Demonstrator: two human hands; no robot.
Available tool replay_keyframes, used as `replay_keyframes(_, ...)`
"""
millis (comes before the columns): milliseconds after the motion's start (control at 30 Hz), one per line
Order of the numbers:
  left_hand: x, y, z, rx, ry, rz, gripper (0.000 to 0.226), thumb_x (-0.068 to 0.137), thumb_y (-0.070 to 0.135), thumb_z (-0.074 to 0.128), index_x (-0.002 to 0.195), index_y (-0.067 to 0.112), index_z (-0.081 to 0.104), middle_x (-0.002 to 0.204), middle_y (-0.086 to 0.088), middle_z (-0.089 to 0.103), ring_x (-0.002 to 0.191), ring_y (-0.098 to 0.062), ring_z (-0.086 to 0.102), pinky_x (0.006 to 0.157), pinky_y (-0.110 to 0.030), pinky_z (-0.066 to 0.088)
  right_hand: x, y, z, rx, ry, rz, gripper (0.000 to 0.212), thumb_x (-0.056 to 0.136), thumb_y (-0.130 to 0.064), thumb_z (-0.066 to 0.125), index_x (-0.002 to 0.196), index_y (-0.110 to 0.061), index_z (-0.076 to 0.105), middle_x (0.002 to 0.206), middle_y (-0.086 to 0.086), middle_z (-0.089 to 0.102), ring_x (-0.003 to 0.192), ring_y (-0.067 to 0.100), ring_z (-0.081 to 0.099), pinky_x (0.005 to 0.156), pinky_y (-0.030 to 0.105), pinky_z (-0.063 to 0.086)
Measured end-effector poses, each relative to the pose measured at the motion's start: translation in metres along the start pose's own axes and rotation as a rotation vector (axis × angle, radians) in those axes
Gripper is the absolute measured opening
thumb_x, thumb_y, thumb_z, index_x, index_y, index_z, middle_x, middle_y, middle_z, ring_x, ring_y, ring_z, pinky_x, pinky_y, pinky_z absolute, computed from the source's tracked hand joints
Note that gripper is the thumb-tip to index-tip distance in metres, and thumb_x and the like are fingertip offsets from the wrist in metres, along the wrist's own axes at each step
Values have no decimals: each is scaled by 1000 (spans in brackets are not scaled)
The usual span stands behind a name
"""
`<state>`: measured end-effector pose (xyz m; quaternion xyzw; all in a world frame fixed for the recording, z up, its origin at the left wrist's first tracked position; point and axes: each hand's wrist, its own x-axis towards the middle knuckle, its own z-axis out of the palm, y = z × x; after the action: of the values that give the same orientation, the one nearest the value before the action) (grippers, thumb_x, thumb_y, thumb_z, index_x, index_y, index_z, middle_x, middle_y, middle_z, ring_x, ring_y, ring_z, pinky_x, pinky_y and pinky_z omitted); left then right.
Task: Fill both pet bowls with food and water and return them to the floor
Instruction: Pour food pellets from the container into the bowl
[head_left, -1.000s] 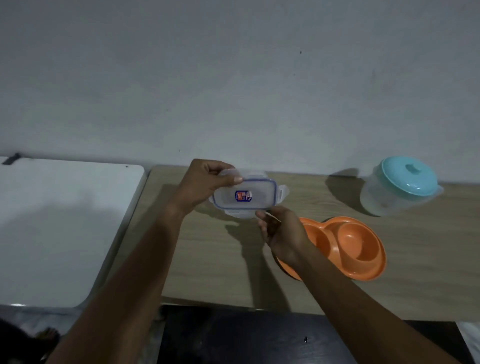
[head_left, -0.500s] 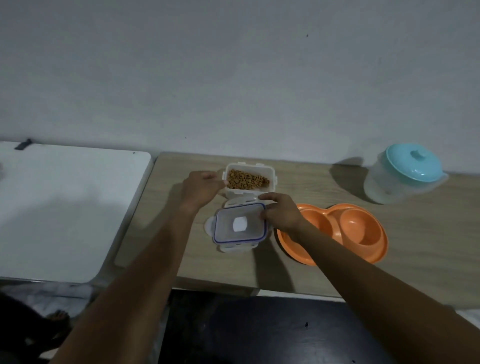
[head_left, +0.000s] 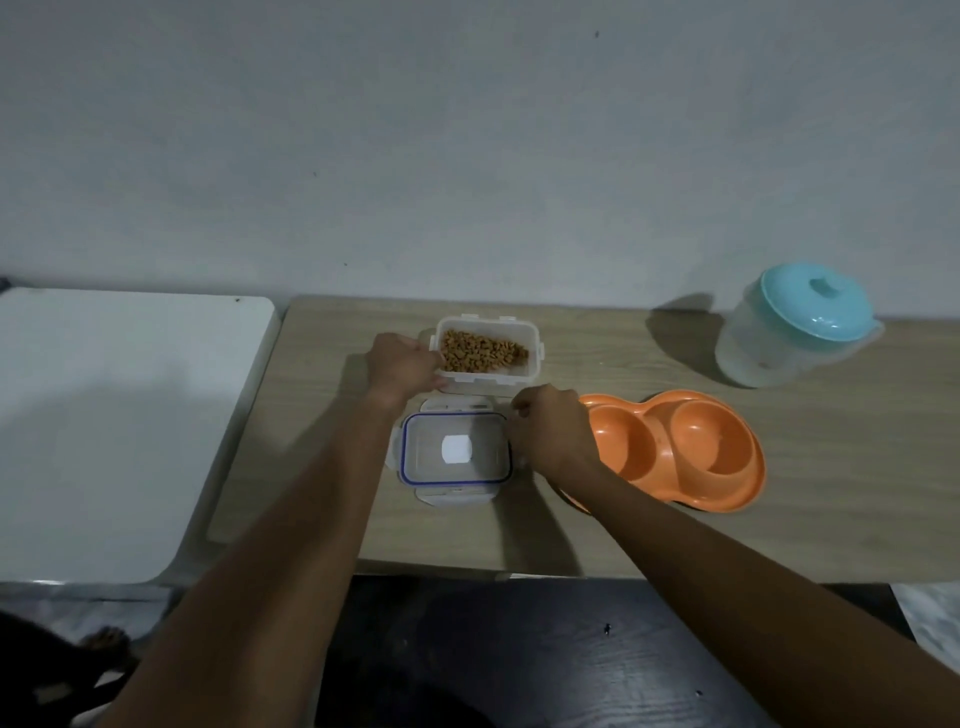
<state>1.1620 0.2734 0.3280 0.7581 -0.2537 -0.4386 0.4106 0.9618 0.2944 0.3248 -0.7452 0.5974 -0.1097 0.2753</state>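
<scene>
An orange double pet bowl (head_left: 727, 462) lies on the wooden table, both wells empty. A clear food container (head_left: 535, 343) holding brown kibble stands open behind my hands. My left hand (head_left: 402, 366) grips its left wall. The container's clear lid (head_left: 454, 452) with a blue seal lies flat on the table in front of it. My right hand (head_left: 550, 434) rests at the lid's right edge, fingers curled on it, partly covering the bowl's left rim. A clear water jug (head_left: 779, 338) with a turquoise lid stands at the back right.
The wooden table (head_left: 831, 509) meets a grey wall at the back. A white surface (head_left: 114, 415) adjoins it on the left. Dark floor lies below the table's front edge, with a bare foot (head_left: 104, 642) at the lower left.
The lid came off the raised container. The container went down at the back of the table and the lid was laid flat in front of it by my right hand.
</scene>
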Motion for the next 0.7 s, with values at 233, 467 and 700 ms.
replay_keyframes(233,-38,12,17,-141,-54,45,15,81,-4,70,91,-15,66,98,-37,68,62,-30,74,53,-25,59,5,27,-60,655,225,305,41,88,-52,63,112,-21,72,107,2,74,95,24,72,88,42,56)
replay_keyframes(467,-93,21,61,-168,-152,136,13,79,3,76,80,-5,66,81,-20,68,68,-31,74,62,-29,61,-20,77,-109,1144,-26,390,38,101,-34,58,132,-13,61,116,19,73,100,36,74,84,49,63)
replay_keyframes(700,-126,-14,101,69,-342,279,44,70,36,78,113,33,71,109,19,63,106,-11,61,92,-33,51,-56,131,-142,1161,104,290,49,97,-27,68,140,-7,55,123,26,69,95,42,75,72,46,64)
